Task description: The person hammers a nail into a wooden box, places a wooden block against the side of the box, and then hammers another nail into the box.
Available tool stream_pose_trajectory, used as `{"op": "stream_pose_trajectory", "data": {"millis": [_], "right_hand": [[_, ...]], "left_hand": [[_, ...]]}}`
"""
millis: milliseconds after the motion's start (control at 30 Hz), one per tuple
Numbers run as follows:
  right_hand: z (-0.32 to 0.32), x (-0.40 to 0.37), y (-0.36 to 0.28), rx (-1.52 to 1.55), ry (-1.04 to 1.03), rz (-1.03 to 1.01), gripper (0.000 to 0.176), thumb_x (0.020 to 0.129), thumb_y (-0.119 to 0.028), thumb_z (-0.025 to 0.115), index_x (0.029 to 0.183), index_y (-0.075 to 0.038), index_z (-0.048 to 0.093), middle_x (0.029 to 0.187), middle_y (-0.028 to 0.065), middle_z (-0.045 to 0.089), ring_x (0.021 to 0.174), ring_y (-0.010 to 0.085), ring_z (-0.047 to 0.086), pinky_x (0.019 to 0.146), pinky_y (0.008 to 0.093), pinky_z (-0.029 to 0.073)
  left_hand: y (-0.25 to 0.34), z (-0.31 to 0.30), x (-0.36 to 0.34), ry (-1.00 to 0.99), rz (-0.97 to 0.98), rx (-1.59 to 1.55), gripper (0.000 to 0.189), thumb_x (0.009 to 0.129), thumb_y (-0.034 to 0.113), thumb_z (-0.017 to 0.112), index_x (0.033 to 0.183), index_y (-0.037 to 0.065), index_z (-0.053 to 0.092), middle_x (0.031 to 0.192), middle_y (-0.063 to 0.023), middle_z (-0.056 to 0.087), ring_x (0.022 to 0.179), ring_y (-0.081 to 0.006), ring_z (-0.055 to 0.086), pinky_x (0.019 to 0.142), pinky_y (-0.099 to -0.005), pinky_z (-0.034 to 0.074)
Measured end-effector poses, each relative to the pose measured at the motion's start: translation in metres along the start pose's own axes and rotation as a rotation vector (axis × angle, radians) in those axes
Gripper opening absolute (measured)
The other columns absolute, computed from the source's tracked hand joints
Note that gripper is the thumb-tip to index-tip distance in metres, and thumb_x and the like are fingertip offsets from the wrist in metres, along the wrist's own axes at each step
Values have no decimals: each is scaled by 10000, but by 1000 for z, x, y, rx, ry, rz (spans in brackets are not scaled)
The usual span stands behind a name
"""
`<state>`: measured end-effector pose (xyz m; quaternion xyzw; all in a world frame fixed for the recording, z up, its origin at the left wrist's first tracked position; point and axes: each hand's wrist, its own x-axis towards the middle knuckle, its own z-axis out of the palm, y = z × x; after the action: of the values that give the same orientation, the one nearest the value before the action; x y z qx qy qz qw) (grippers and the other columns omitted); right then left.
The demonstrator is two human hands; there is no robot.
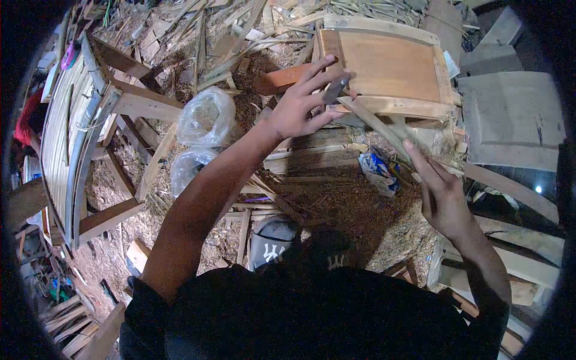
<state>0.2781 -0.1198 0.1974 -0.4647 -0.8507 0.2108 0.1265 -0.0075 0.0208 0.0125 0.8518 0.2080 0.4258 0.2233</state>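
Note:
My right hand [441, 195] is closed on the near end of a thin wooden strip [379, 125], index finger laid along it. The strip slants up and left toward my left hand [305, 103]. Between the fingers and thumb of that hand sits a short dark grey piece [336, 89], whose kind I cannot tell. Its upper fingers stretch out over the front left corner of a wooden panel [390, 63] with a pale frame. The strip's far end overlaps the panel's front rail in this view.
Clear plastic bundles [205, 117] lie left of my arm, beside a slatted curved wooden frame [72, 144]. A crumpled blue and white wrapper [379, 171] lies on sawdust. Grey panels [513, 120] stand at right. Scrap wood [240, 36] covers the back. A person's red sleeve [27, 120] shows far left.

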Motion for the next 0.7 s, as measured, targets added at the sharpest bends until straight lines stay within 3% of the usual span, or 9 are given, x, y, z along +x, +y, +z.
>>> {"op": "stream_pose_trajectory", "data": {"millis": [33, 167, 200, 300, 333, 367, 433, 633, 700], "right_hand": [[-1, 2, -6, 87, -227, 259, 710, 895, 153, 458, 1520, -175, 380, 1386, 265, 536, 1198, 397, 596, 987, 419, 491], [-17, 6, 1, -146, 216, -21, 554, 945, 48, 461, 1490, 1, 374, 1411, 252, 527, 1051, 360, 654, 912, 404, 519], [-22, 7, -21, 64, 308, 250, 508, 973, -7, 439, 1467, 76, 356, 1416, 257, 520, 1005, 337, 676, 869, 398, 540], [-3, -22, 8, 48, 324, 218, 551, 950, 35, 449, 1493, 3, 361, 1396, 261, 533, 1014, 324, 689, 844, 386, 558], [6, -6, 27, -123, 149, -233, 634, 917, 89, 458, 1518, -89, 363, 1381, 266, 541, 1026, 341, 679, 861, 387, 553], [3, -6, 23, -127, 153, -238, 634, 917, 89, 458, 1518, -89, 363, 1381, 266, 541, 1026, 341, 679, 861, 387, 553], [-5, 5, -6, 82, -215, 276, 551, 968, 33, 444, 1506, -34, 350, 1398, 305, 505, 1326, 394, 499, 1101, 424, 397], [-18, -3, -8, 114, 378, 222, 558, 956, 63, 447, 1486, 114, 276, 1452, 278, 469, 1072, 285, 664, 898, 347, 536], [-13, 0, -4, 6, -116, 252, 617, 927, 125, 415, 1520, 7, 290, 1424, 270, 498, 1034, 288, 677, 867, 357, 551]], "left_hand": [[-1, 0, 1, -6, -1, 17, 393, 871, 193, 658, 1263, 162, 674, 1489, -140, 465, 1460, -400, 273, 1192, -542, 226], [7, -1, 6, 22, 0, 68, 377, 864, 238, 681, 1238, 191, 684, 1455, -89, 504, 1461, -378, 284, 1177, -519, 297], [7, 0, 6, 38, -2, 62, 369, 868, 239, 677, 1234, 194, 685, 1458, -85, 501, 1459, -380, 285, 1175, -517, 304], [7, 0, 6, 32, -8, 59, 374, 866, 239, 678, 1238, 196, 684, 1460, -83, 500, 1456, -380, 290, 1175, -514, 306], [5, 1, 4, 32, -4, 60, 374, 866, 239, 678, 1238, 196, 684, 1460, -83, 500, 1456, -380, 290, 1175, -514, 306], [4, 1, 2, 42, 3, 49, 372, 868, 241, 679, 1237, 195, 685, 1458, -84, 501, 1455, -379, 293, 1174, -511, 308], [2, 0, 3, 48, 11, 36, 369, 869, 242, 680, 1235, 195, 687, 1457, -85, 501, 1453, -378, 296, 1173, -508, 311], [9, -2, 7, 10, -25, 78, 368, 865, 237, 694, 1229, 187, 693, 1450, -97, 505, 1451, -378, 299, 1171, -503, 315], [8, 0, 6, 37, -18, 43, 384, 860, 232, 699, 1242, 189, 688, 1451, -96, 505, 1450, -378, 300, 1173, -505, 311]]}}
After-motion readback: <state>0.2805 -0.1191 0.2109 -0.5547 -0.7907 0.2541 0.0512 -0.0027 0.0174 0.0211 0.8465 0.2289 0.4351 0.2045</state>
